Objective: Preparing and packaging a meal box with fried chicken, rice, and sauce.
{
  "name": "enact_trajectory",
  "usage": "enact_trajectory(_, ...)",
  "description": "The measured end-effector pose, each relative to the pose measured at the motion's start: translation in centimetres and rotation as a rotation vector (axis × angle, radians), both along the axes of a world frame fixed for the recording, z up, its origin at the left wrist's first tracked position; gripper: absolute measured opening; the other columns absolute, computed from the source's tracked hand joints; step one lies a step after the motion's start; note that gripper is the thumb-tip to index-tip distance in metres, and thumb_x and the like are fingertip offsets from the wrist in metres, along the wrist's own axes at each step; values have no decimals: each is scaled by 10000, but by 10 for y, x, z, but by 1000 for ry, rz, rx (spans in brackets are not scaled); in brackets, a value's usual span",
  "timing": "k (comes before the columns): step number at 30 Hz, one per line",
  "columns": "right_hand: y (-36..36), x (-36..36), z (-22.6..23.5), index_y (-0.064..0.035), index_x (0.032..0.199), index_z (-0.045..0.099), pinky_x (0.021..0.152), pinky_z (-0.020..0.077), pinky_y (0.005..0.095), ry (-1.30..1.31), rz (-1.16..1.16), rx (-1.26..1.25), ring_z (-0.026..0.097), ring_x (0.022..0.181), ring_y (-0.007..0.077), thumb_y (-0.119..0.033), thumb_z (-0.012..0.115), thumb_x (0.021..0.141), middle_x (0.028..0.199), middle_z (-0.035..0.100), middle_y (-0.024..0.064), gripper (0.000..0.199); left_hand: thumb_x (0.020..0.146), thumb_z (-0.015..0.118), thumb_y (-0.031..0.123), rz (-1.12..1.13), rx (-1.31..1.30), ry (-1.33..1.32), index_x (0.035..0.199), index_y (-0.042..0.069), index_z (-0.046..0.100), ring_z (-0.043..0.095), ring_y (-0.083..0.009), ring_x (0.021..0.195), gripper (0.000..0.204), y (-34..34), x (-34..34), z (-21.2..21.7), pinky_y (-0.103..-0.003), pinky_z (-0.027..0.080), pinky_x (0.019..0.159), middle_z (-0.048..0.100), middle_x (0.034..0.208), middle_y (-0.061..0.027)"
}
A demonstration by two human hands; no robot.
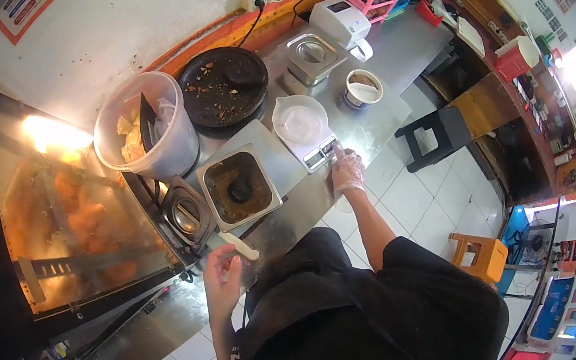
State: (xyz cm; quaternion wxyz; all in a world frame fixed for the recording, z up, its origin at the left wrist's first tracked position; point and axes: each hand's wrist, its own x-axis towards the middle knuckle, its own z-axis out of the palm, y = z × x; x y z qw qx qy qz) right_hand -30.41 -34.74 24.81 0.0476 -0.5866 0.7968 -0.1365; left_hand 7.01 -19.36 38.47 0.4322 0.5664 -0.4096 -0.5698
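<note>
My right hand (346, 172), in a clear plastic glove, reaches to the front of a small white kitchen scale (321, 152), fingertips on its button panel. A white bowl (299, 121) sits on the scale. My left hand (222, 274) is bare and lies at the steel counter's near edge, fingers loosely curled around nothing, just below a cream-coloured utensil handle (240, 246). The handle lies in front of a square steel pan (239, 187) holding dark sauce and a ladle.
A large translucent bucket (143, 135) with food and tongs, a round black griddle (223, 84), a lidded steel container (312, 55), a white machine (341, 21) and a small tub (363, 87) stand on the counter. A heated display case (64, 211) glows at left. A black stool (436, 133) stands on the tiles.
</note>
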Motion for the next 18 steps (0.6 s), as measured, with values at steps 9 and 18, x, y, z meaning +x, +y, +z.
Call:
enact_trajectory(9, -15, 16, 39, -79, 1225, 628, 934, 481, 501, 86, 18, 256, 603, 1106, 381, -231, 427, 993, 1165, 634, 212, 343, 961, 607, 50, -49, 37, 80, 1242, 10, 556, 627, -122, 933, 287, 1, -3, 2, -268, 479, 874, 657, 1063, -80)
enact_trajectory(18, -11, 34, 50, -43, 1282, 548, 871, 519, 497, 45, 25, 231, 648, 1016, 395, -201, 442, 978, 1114, 642, 255, 358, 961, 609, 62, 40, -56, 25, 1230, 0, 565, 633, -126, 939, 280, -5, 19, -13, -281, 493, 884, 658, 1087, -82)
